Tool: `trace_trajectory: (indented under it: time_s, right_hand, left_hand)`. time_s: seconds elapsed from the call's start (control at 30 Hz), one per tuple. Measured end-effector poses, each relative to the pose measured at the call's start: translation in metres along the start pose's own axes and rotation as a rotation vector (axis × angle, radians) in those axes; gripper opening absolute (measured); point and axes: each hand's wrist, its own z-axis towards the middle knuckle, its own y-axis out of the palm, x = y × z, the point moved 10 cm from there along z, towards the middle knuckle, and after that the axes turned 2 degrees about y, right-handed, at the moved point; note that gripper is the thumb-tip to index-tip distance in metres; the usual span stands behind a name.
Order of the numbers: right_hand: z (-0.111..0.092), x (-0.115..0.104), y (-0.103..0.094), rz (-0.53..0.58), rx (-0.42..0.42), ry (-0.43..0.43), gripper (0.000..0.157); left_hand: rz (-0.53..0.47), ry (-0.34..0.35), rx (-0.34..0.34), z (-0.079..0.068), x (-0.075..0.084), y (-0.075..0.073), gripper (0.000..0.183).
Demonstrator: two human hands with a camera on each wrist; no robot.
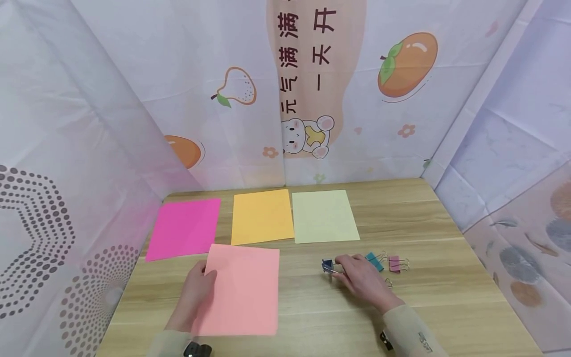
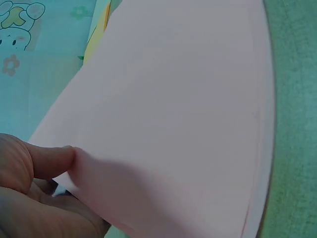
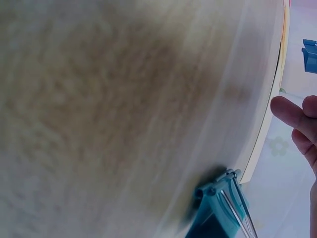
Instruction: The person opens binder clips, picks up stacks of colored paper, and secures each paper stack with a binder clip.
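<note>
With its thumb on top and fingers beneath, my left hand (image 1: 197, 290) pinches the left edge of a stack of salmon-pink paper sheets (image 1: 244, 292). The left wrist view shows the thumb pressing near a corner of the paper (image 2: 173, 104), which is lifted off the table there. Over on the right, my right hand (image 1: 363, 281) holds a dark blue binder clip (image 1: 327, 266) by its wire handles, its mouth toward the paper. That clip (image 3: 310, 57) is at the upper right edge of the right wrist view.
Behind lie a magenta sheet (image 1: 185, 229), an orange sheet (image 1: 262, 217) and a pale green sheet (image 1: 325, 216). Beside my right hand are a teal binder clip (image 1: 375, 262) and a pink binder clip (image 1: 394, 264). Another wire handle (image 1: 389, 282) peeks out by the wrist. Printed curtains enclose the wooden table (image 1: 450, 287).
</note>
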Motion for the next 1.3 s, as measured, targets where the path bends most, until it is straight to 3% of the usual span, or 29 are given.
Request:
trace_trajectory:
  time_s: [0.3,0.77,0.97,1.3]
  right_hand:
    - [0.003,-0.002,0.001,-0.009,-0.022,0.007,0.038]
    - [0.007,-0.004,-0.003,-0.007,-0.016,0.021,0.035]
    - [0.009,-0.006,-0.006,0.005,0.004,0.003,0.035]
    - [0.015,-0.014,-0.014,0.046,0.018,-0.014,0.032]
  left_hand:
    - [-0.048,0.065,0.005,0.002,0.011,0.003,0.032]
    - [-0.350,0.082,-0.021,-0.004,0.027,0.014,0.036]
    - [-0.377,0.105,-0.045,-0.005,0.038,0.019,0.041]
    - [-0.464,0.146,-0.044,-0.008,0.050,0.024,0.028]
